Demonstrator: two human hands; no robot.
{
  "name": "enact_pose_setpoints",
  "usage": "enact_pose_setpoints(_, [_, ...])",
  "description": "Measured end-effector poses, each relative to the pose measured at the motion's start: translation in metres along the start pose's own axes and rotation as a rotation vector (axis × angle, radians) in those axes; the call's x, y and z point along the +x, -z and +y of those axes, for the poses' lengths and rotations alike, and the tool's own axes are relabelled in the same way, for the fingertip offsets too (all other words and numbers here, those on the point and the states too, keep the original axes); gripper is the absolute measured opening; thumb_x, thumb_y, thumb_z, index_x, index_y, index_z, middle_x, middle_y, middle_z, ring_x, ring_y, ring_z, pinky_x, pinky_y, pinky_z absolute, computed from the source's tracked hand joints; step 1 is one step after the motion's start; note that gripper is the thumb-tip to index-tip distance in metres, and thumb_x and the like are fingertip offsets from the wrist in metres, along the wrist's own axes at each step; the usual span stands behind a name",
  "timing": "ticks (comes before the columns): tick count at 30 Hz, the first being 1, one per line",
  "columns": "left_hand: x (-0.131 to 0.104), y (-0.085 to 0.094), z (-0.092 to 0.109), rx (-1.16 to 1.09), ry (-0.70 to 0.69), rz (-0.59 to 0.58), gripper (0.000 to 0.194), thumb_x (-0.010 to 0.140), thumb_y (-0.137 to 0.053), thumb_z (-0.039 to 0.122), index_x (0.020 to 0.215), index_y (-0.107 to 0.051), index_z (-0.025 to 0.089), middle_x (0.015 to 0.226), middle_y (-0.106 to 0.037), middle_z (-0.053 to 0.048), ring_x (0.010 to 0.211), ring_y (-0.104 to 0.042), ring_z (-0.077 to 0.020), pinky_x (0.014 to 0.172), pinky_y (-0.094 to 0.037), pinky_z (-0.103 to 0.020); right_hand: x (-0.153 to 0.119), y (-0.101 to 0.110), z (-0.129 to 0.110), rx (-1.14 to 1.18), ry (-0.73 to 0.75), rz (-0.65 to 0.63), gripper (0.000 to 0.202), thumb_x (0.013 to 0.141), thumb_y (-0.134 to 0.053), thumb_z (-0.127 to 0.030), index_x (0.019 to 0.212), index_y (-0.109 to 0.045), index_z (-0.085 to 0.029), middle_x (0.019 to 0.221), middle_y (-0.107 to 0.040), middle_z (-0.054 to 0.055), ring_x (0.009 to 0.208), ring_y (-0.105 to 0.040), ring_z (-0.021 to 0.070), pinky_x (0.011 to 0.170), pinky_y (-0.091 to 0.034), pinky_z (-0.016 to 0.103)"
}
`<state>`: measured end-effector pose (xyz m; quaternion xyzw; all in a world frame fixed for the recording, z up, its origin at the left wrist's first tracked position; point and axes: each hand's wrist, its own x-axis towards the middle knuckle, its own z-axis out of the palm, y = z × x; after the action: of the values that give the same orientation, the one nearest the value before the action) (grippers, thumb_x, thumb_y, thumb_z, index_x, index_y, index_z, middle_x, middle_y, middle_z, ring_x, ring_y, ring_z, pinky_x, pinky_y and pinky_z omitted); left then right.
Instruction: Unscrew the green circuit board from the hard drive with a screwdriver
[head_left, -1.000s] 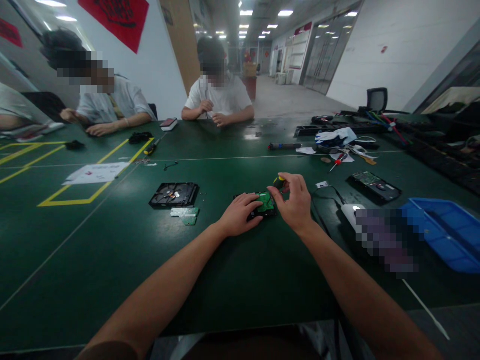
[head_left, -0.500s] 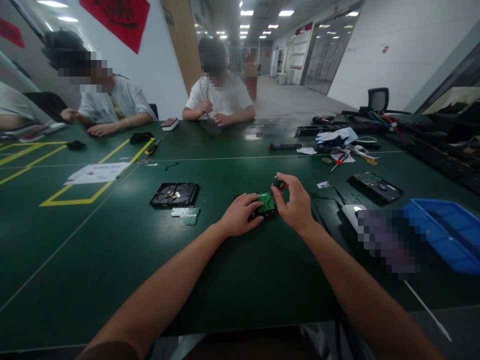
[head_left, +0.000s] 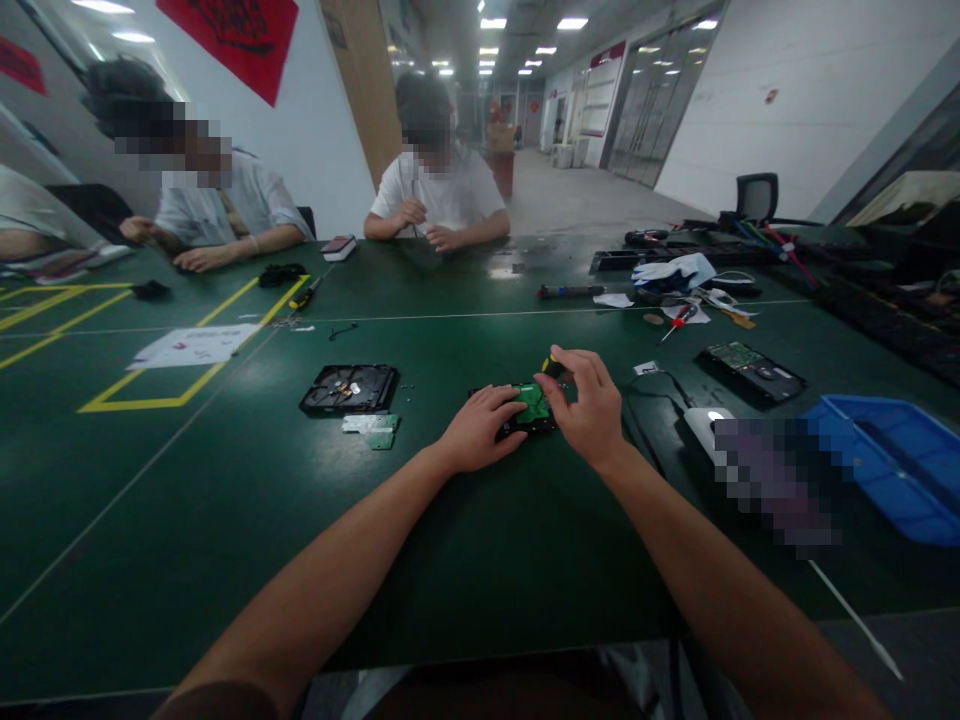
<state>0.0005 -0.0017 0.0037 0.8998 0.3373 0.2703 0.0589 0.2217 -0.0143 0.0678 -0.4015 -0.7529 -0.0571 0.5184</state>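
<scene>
The left hand (head_left: pixel 484 430) spreads its fingers flat over the black rectangular hard drive (head_left: pixel 534 426) and its green circuit board (head_left: pixel 532 403), mid-bench (head_left: pixel 480 540). The right hand (head_left: pixel 589 408) pinches the stubby, rounded yellow-and-black screwdriver (head_left: pixel 553 366) between closed fingertips.

Bare forearms (head_left: pixel 337 560) — a dark sleeve (head_left: pixel 221 703) at lower left.

My flat green table (head_left: pixel 465 560): black rectangular drive with green face (head_left: pixel 534 402) at my 12, black boxy drive (head_left: pixel 349 388) and flat green circuit board (head_left: pixel 382 432) at 11, blue rectangular plastic tray (head_left: pixel 892 465) at 2.
</scene>
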Motion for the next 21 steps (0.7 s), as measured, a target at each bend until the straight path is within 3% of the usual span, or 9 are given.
enact_pose_setpoints(7, [-0.0005,-0.0005,-0.0004,0.012,0.003,-0.016,0.05,0.096,-0.065,0.046,0.141,-0.057,0.024,0.152,-0.054,-0.013,0.144,-0.05,-0.0341,0.122,-0.038,-0.063,-0.001,0.0,0.0034,-0.07,-0.02,0.099,0.044,0.089,-0.079,-0.043,0.123,-0.055,-0.029,0.109,-0.063,0.007,0.098,-0.065,0.0255,0.077,-0.061,0.042])
enact_pose_setpoints(13, [-0.0011,0.001,-0.0005,0.004,-0.004,-0.011,0.05,0.096,-0.065,0.045,0.14,-0.057,0.024,0.15,-0.055,-0.013,0.143,-0.05,-0.0334,0.122,-0.037,-0.063,0.0024,-0.0003,-0.0014,-0.016,-0.042,0.034,0.038,0.097,-0.068,-0.032,0.132,-0.054,-0.028,0.117,-0.065,0.009,0.096,-0.067,0.0235,0.077,-0.062,0.042])
enact_pose_setpoints(21, [-0.0011,-0.0012,-0.0018,0.013,-0.009,-0.005,0.05,0.097,-0.064,0.046,0.14,-0.057,0.023,0.151,-0.054,-0.014,0.143,-0.05,-0.0335,0.123,-0.037,-0.062,0.0023,0.0007,0.0004,0.05,0.003,-0.038,0.039,0.101,-0.058,-0.023,0.14,-0.055,-0.03,0.124,-0.067,0.009,0.11,-0.067,0.0246,0.09,-0.062,0.044])
